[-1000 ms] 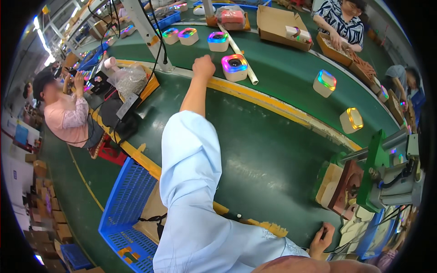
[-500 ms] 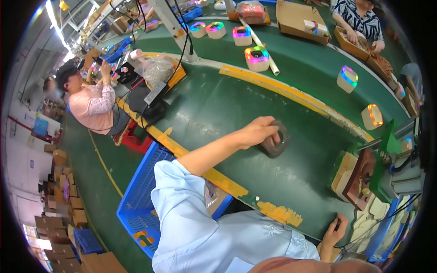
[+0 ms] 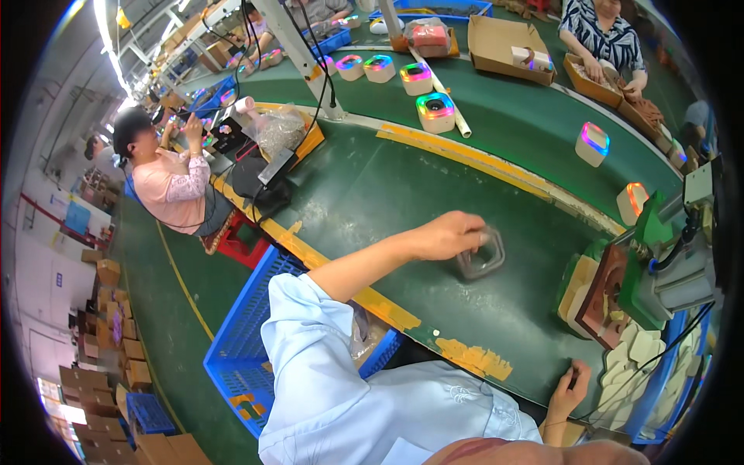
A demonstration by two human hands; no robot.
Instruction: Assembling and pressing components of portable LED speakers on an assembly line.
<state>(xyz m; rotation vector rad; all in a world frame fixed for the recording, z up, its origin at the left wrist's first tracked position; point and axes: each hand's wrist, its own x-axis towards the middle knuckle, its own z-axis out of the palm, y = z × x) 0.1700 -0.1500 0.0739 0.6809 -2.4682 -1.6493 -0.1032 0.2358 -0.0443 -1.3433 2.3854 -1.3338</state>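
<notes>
My left hand [image 3: 449, 235] is closed on the edge of a see-through, smoky square frame with rounded corners [image 3: 490, 267]. It holds the frame tilted, just over the green work surface [image 3: 387, 194]; motion blurs it a little. Lower right, my right hand [image 3: 568, 394] lies at the table's near edge, fingers curled. A dark spot shows between its thumb and fingers, and I cannot make out whether it is an object.
A press-like machine [image 3: 651, 267] with a brown plate stands at right. Below it, a blue bin [image 3: 668, 387] holds pale flat pieces. Lit white cube devices [image 3: 435, 113] line the far belt. A blue crate [image 3: 240, 364] is at left. Co-workers sit left and far right.
My left hand has shifted slightly right and down with the frame, which has turned so its opening shows more. My right hand stays at the table edge. The view has shifted slightly.
</notes>
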